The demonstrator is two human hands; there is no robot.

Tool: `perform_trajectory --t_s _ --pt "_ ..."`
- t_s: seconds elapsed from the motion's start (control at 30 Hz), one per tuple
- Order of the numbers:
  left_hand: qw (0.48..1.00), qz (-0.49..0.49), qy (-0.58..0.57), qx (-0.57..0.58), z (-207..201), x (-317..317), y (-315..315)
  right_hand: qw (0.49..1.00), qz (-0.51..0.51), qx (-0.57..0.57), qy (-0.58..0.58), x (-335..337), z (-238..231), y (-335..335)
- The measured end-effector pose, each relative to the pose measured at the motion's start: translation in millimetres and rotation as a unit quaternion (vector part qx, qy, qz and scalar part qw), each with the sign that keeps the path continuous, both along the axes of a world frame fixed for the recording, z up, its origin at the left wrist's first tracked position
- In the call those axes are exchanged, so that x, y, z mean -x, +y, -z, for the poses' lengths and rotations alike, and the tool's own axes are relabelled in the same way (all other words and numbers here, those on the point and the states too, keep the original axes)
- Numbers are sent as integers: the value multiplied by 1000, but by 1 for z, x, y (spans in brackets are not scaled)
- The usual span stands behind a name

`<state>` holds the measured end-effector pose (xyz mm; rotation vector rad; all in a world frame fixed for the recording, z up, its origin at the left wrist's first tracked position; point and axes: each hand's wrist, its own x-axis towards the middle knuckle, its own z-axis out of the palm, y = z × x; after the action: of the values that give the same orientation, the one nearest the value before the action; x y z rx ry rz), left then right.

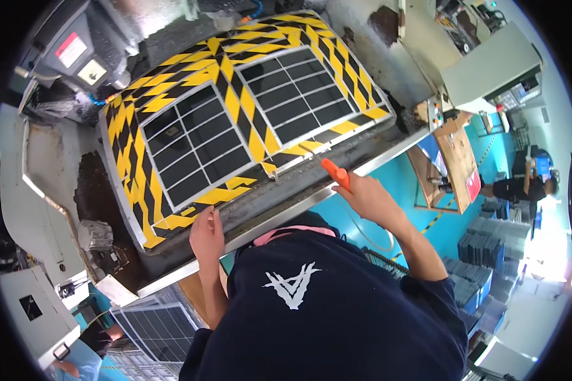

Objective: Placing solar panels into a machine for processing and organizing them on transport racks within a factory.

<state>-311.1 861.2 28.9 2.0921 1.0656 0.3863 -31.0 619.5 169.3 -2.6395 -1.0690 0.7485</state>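
A factory floor: a hazard-striped machine cover, grey machines, stacked trays on teal flooring

A red-and-white rectangular label sits on the grey machine at upper left, a smaller pale label just below it.

A red sign hangs on the brown board at right.

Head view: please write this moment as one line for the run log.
left hand on striped panel edge | right hand holds orange tool | tip at panel edge

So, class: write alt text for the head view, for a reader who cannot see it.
A person in a dark shirt presses the left hand on a yellow-and-black striped panel and holds an orange tool in the right hand at its edge.
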Motion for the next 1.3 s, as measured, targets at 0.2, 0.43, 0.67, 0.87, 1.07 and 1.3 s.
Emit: perform_trajectory --t_s 0.2,0.43,0.67,0.87,1.07,1.3 --pt "990 -17 -21 -140 5 -6 -15 998 13 57 -23 -33 9 -25" --pt "993 -15 -10 -115 -1 -14 -18 983 174 40 -47 -76 19 -47" --pt "996 -16 -25 -89 0 -11 -14 994 87 34 -54 -79 25 -31" --pt "993 -31 -33 -106 1 -12 -15 994 82 69 -23 -69 27 -29" --pt "990 -19 -39 -132 1 -12 -16 985 129 98 -56 -106 15 -43" --pt "992 -23 -41 -121 2 -13 -16 999 2 30 -32 -55 24 -1"
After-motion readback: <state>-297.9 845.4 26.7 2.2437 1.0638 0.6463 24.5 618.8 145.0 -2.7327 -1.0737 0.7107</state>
